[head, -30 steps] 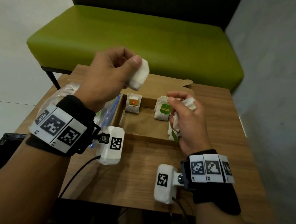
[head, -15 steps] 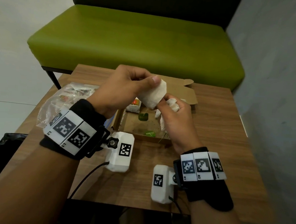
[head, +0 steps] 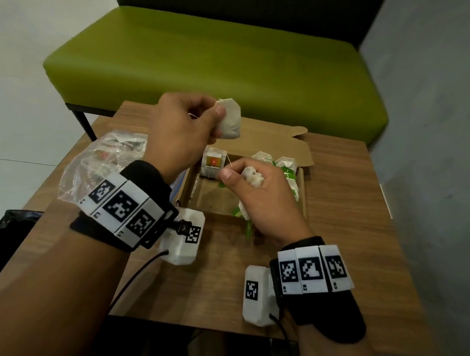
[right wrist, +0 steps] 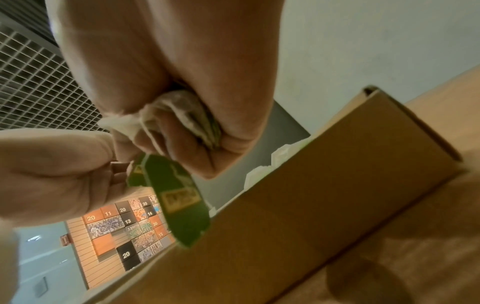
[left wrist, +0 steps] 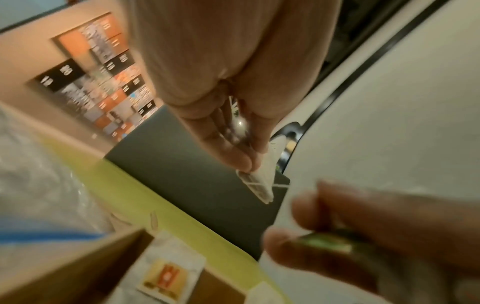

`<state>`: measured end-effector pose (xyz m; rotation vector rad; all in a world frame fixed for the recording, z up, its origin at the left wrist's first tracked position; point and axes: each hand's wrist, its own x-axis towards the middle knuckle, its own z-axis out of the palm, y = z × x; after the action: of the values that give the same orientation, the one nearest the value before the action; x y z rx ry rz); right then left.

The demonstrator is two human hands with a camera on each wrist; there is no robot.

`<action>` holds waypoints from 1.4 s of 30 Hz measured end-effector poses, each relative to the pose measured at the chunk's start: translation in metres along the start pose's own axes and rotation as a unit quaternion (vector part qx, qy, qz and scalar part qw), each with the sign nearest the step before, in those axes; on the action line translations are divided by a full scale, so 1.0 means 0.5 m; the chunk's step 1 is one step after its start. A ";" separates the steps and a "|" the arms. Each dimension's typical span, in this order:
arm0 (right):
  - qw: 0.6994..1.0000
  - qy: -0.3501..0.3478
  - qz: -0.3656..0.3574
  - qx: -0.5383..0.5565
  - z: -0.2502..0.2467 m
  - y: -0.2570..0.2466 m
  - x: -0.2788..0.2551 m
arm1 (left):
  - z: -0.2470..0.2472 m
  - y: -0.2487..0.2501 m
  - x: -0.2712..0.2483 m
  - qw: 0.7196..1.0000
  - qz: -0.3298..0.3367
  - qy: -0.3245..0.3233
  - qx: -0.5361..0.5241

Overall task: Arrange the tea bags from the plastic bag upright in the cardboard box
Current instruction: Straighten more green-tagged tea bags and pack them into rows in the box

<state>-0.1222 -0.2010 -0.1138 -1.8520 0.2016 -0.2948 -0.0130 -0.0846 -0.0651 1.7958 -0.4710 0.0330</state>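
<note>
Left hand (head: pixel 181 129): raised above the far left corner of the cardboard box (head: pixel 303 188), thumb and fingers pinching one white tea bag (head: pixel 229 119) by its edge, the bag hanging clear of the box. Right hand (head: pixel 257 196): lower and nearer the person, over the box's near right part, fingers clenched round a bunch of crumpled tea bags (head: pixel 252 176), thumb and forefinger pinching a thin string (head: pixel 228 160); where the string's far end leads cannot be told. Green paper tags (right wrist: pixel 179 197) dangle beneath this fist in the right wrist view. Cardboard box: open, flap folded back on the far side, resting on the tabletop (head: pixel 351 213) beneath both hands. Contents: one tea bag with an orange-red label (head: pixel 213 162), standing at the far left corner just below the left hand; a row of white tea bags with green tags (head: pixel 285 164), upright along the right wall just beyond the right hand. Plastic bag (head: pixel 101 163): clear, crumpled, lying on the tabletop left of the box beside the left wrist, holding more items too blurred to name. Green bench seat (head: pixel 208 64): beyond the tabletop, past both hands.
</note>
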 end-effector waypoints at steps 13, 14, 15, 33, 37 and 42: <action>0.981 0.169 -0.088 -0.046 -0.035 -0.025 -0.004 | -0.029 -0.004 0.005 0.934 0.142 -0.208 0.251; 0.977 0.179 -0.100 -0.054 -0.034 -0.026 -0.005 | -0.029 -0.004 0.003 0.928 0.142 -0.224 0.263; 0.975 0.186 -0.107 -0.062 -0.032 -0.026 -0.004 | -0.028 -0.003 0.002 0.920 0.144 -0.242 0.274; 0.984 0.176 -0.031 -0.008 -0.028 -0.020 0.006 | -0.017 -0.003 -0.009 0.923 0.093 -0.297 0.225; 0.980 0.192 0.019 0.038 -0.033 -0.028 0.005 | -0.018 -0.003 -0.008 0.944 0.103 -0.246 0.195; 0.973 0.201 0.050 0.099 -0.039 -0.035 0.003 | -0.016 -0.002 -0.008 0.943 0.082 -0.276 0.167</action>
<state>-0.1267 -0.2141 -0.0914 -1.5649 0.5227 -0.5982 -0.0143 -0.0756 -0.0650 2.0901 -1.0679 -0.3010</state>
